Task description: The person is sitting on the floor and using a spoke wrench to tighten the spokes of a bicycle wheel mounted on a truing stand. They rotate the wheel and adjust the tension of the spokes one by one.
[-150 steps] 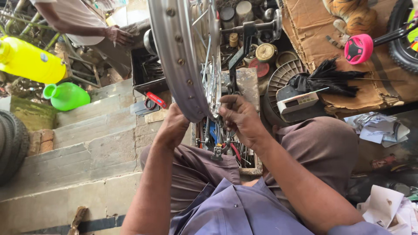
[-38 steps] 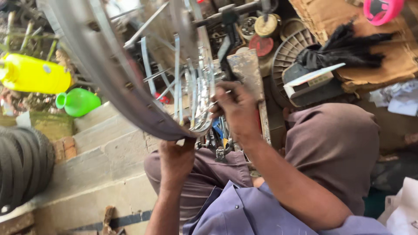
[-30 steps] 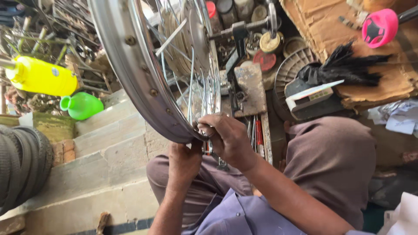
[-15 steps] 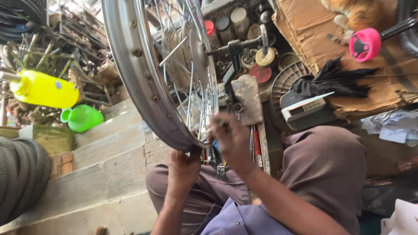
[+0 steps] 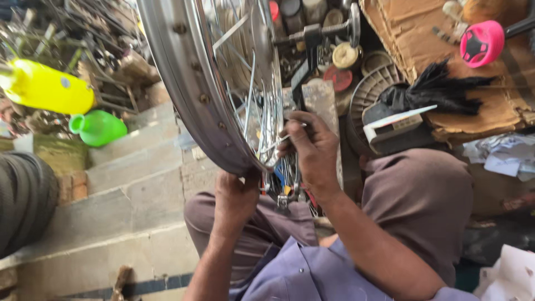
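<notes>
Left hand point(image 5: 237, 195) clamps the near edge of a steel wheel rim point(image 5: 184, 83) while right hand point(image 5: 312, 147) pinches a spoke point(image 5: 276, 144), best seated with the rim held steady.

Yellow jug point(image 5: 47, 88) and green funnel point(image 5: 99, 127) far left, black tyre point(image 5: 25, 200) near left, pink round cap point(image 5: 481, 43) on torn cardboard point(image 5: 423, 39) far right, concrete steps point(image 5: 122, 195) between.

concrete steps point(image 5: 128, 184) under green jug point(image 5: 99, 127)
</notes>
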`<state>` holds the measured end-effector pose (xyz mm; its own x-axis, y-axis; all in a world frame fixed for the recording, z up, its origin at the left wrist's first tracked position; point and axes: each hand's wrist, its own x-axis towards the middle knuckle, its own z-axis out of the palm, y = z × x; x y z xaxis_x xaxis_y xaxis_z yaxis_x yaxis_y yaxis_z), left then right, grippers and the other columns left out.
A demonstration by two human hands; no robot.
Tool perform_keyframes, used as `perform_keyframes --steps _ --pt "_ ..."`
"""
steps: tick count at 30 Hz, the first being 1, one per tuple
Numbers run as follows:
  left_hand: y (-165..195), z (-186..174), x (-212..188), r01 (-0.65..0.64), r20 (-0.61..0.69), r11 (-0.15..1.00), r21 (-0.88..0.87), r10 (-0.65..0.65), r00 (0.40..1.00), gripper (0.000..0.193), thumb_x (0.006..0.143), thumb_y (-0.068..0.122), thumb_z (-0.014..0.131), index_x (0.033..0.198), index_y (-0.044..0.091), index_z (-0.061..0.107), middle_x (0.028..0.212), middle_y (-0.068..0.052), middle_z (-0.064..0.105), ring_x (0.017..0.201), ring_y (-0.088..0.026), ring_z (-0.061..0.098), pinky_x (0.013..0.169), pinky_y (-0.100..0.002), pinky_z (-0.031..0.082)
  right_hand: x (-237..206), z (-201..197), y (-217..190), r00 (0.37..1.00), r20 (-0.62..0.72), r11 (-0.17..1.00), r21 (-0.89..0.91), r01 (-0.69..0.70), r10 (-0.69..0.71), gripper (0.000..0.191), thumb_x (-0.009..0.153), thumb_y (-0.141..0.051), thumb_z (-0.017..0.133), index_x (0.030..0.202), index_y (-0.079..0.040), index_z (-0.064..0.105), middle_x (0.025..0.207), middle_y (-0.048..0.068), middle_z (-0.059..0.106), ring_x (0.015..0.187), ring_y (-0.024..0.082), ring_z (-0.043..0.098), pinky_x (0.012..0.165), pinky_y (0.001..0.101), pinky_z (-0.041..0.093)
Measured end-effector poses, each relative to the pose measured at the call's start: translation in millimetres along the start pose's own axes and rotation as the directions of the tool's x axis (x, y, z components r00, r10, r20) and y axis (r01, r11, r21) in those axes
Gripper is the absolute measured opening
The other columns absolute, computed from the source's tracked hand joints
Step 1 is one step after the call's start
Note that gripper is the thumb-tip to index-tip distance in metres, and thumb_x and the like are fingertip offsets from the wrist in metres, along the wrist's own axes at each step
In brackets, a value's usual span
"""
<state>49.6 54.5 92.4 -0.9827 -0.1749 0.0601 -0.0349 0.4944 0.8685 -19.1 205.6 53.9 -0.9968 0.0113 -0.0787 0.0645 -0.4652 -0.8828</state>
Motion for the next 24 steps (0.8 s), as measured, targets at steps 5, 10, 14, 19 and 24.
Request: perform_keyframes --steps 5,10,14,19,24 --pt "7 2 5 -0.092 -0.05 0.995 -0.046 0.09 0.995 0.008 0.089 0.003 0.071 0.096 0.003 0.073 0.078 -0.007 0.073 0.07 -0.014 0.07 0.061 -0.033 0.055 -21 1 -11 0.725 0.427 0.581 -0.434 0.689 -0.541 0.01 0.105 -0.009 0.063 0.114 -0.005 0.063 0.097 0.008 0.072 0.082 0.019 0.072 0.072 0.0323 0.058" --pt "10 4 3 -0.035 -0.064 0.999 0.0 0.035 0.997 0.007 0.091 0.004 0.069 0.096 0.002 0.073 0.078 -0.008 0.074 0.07 -0.013 0.069 0.061 -0.032 0.053 6 -2 -1 0.961 0.184 0.967 0.118 -0.228 0.204 0.013 0.102 -0.008 0.061 0.114 -0.003 0.066 0.091 0.009 0.07 0.072 0.018 0.071 0.065 0.0296 0.063" --pt "8 5 5 0.011 -0.045 0.999 -0.052 -0.013 0.999 0.008 0.092 0.004 0.069 0.098 0.002 0.074 0.08 -0.006 0.075 0.072 -0.012 0.068 0.062 -0.031 0.055 19 -2 10 0.92 0.022 0.869 0.32 -0.378 0.392 0.019 0.098 -0.009 0.064 0.115 -0.001 0.068 0.088 0.011 0.071 0.067 0.018 0.069 0.059 0.0314 0.061" --pt "2 8 7 0.048 -0.045 0.998 -0.035 -0.05 0.998 0.008 0.088 0.0 0.069 0.096 0.0 0.073 0.079 -0.006 0.075 0.073 -0.013 0.07 0.062 -0.031 0.054 -14 0 4 0.968 0.023 0.957 -0.149 0.249 -0.248 0.012 0.107 -0.009 0.063 0.118 -0.003 0.065 0.093 0.009 0.07 0.078 0.016 0.069 0.069 0.03 0.061" --pt "4 11 9 0.002 -0.067 0.999 -0.054 -0.005 0.998 0.006 0.09 0.001 0.071 0.096 0.001 0.072 0.081 -0.007 0.076 0.076 -0.012 0.072 0.063 -0.029 0.056 -26 0 -8 0.709 0.435 0.566 -0.428 0.705 -0.555 0.016 0.11 -0.009 0.058 0.124 -0.007 0.064 0.096 0.006 0.071 0.086 0.016 0.071 0.075 0.0309 0.057"
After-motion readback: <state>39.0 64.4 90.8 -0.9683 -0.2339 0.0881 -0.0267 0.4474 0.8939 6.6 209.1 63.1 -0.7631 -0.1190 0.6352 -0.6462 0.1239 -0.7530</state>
